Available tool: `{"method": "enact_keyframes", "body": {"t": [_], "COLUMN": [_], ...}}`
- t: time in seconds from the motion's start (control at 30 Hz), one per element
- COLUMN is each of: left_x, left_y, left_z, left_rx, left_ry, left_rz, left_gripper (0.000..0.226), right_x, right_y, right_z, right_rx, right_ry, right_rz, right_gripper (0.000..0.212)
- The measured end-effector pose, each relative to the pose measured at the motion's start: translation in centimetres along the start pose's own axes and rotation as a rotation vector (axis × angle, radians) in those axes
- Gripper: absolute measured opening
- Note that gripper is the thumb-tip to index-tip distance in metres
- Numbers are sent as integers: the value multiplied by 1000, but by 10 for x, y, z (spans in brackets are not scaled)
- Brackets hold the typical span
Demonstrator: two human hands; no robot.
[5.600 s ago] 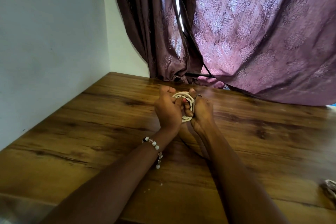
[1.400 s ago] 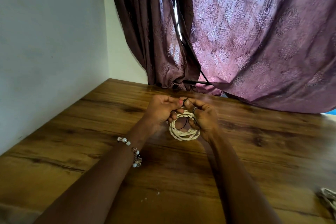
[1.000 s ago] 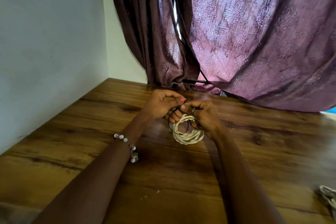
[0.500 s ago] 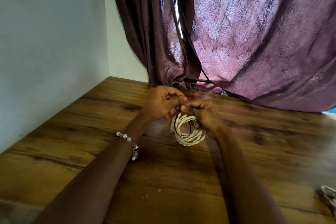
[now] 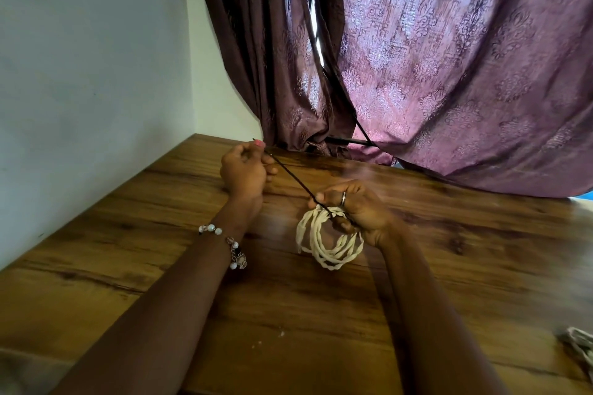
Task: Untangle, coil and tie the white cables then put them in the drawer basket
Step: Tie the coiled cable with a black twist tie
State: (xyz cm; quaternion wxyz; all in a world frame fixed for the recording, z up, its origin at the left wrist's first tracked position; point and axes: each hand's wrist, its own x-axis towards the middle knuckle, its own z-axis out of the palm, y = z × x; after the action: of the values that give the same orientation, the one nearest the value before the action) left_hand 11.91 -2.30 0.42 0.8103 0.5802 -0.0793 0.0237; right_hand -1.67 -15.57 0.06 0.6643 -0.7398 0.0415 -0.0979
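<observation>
A coil of white cable [image 5: 327, 244] hangs above the wooden table [image 5: 160, 260], held at its top by my right hand [image 5: 356, 208], whose fingers curl round the coil. A thin black tie [image 5: 290, 175] runs taut from the coil up and left to my left hand [image 5: 245, 167], which pinches its far end between thumb and fingers. The two hands are well apart. The tie's wrap around the coil is hidden under my right fingers. No drawer basket is in view.
A pale wall stands along the table's left side. Purple curtains [image 5: 449, 67] hang down to the table's far edge. A pale tangled thing [image 5: 580, 343] lies at the table's right edge, mostly cut off.
My hands were close together over the coil. Now my left hand has moved up and left, drawing the black tie out taut, while my right hand keeps hold of the coil.
</observation>
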Motion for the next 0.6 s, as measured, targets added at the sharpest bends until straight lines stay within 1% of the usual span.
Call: {"method": "enact_keyframes", "body": {"t": [0.07, 0.13, 0.2, 0.23, 0.27, 0.37, 0.43, 0.57, 0.6], "left_x": [-6, -16, -31, -39, -45, -49, -46, -36, -31], "left_y": [2, 5, 6, 6, 4, 0, -3, -10, -12], "left_z": [4, 6, 9, 13, 16, 24, 25, 24, 24], "left_rx": [-1, 85, 134, 115, 89, 47, 118, 312, 346], "left_ry": [-154, -391, -603, -650, -652, -559, -473, -278, -234], "left_rz": [-153, -289, -346, -342, -318, -222, -136, 142, 191], "left_gripper": [21, 27, 25, 21, 17, 10, 13, 22, 26], "right_x": [1, 3, 6, 6, 6, 6, 6, 8, 9], "right_y": [1, 5, 8, 8, 7, 5, 5, 1, -1], "right_z": [-2, -5, -7, -7, -8, -6, -4, 8, 12], "right_rx": [1, 21, 47, 49, 41, 24, 28, -29, -44], "right_ry": [81, 150, 186, 197, 207, 227, 222, 219, 218], "right_rz": [15, 12, -2, -5, -9, -21, -30, -1, 15], "right_gripper": [16, 18, 18, 19, 19, 18, 21, 33, 33]}}
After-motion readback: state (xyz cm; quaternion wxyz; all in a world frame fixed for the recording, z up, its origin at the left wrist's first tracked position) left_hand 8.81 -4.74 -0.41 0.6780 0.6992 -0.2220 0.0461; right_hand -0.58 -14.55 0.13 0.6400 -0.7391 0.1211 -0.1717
